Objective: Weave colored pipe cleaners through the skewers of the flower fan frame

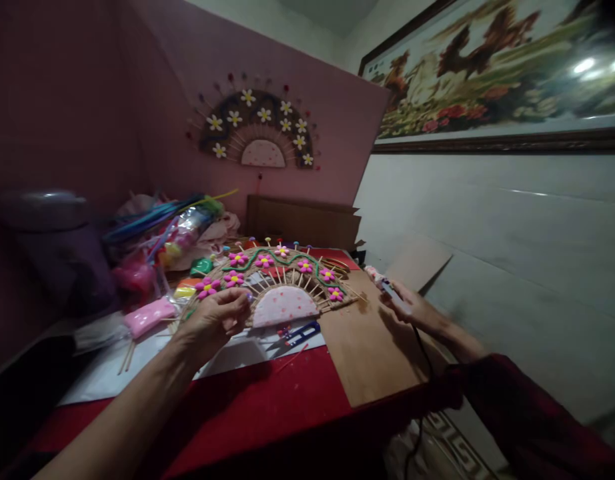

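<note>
My left hand is closed in a pinch on a small purple piece, just over the left part of a fan-shaped craft. This fan has a white spotted half-circle at its base, thin sticks, pink flowers with yellow centres and a wavy green strand. To the right of the fan, my right hand is wrapped round a corded glue gun whose nozzle points up and left. Its dark cord hangs below the hand.
Blue snips lie on white paper before the fan. A brown board covers the red table's right side. Craft supplies and a pink packet are at left. A second fan is on the pink panel behind.
</note>
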`<state>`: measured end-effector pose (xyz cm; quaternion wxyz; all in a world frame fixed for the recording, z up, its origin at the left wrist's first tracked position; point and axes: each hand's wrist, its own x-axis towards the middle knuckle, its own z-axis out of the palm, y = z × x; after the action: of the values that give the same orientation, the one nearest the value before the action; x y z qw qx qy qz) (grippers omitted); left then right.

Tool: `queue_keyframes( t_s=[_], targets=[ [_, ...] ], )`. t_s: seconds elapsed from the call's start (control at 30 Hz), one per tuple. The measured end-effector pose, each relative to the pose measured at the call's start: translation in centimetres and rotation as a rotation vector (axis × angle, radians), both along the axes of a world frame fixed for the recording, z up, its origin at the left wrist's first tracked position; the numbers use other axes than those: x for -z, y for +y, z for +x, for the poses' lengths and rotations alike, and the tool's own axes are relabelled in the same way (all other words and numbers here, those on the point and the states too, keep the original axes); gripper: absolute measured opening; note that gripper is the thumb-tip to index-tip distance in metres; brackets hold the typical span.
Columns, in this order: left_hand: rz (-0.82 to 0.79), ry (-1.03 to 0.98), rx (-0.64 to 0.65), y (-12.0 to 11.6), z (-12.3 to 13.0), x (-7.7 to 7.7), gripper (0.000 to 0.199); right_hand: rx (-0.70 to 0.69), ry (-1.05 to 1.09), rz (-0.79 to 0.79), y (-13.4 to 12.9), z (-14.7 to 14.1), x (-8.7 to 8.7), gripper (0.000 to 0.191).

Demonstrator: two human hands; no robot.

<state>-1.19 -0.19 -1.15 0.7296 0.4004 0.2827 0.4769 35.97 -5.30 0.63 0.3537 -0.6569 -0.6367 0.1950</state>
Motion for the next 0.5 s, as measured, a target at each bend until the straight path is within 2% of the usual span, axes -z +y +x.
queue_keyframes(
  t_s=[0.13,0.3,0.4,0.5],
  targets=[
    [-0.022,0.011,-0.041,0.1,-0.1,0.0,0.015,-0.005,-0.301,-0.041,0.0,3.2,1.9,0.034],
    [-0.034,0.007,-0.075,0.4,-0.3,0.0,0.012,-0.008,-0.452,-0.085,0.9,3.0,3.5,0.042],
    [-0.022,-0.003,-0.065,0.4,-0.4,0.1,0.014,-0.022,-0.491,-0.117,1.4,2.9,3.7,0.044],
    [0.002,-0.006,-0.087,0.4,-0.6,0.1,0.017,-0.047,-0.609,-0.171,1.3,3.0,2.7,0.053]
  ],
)
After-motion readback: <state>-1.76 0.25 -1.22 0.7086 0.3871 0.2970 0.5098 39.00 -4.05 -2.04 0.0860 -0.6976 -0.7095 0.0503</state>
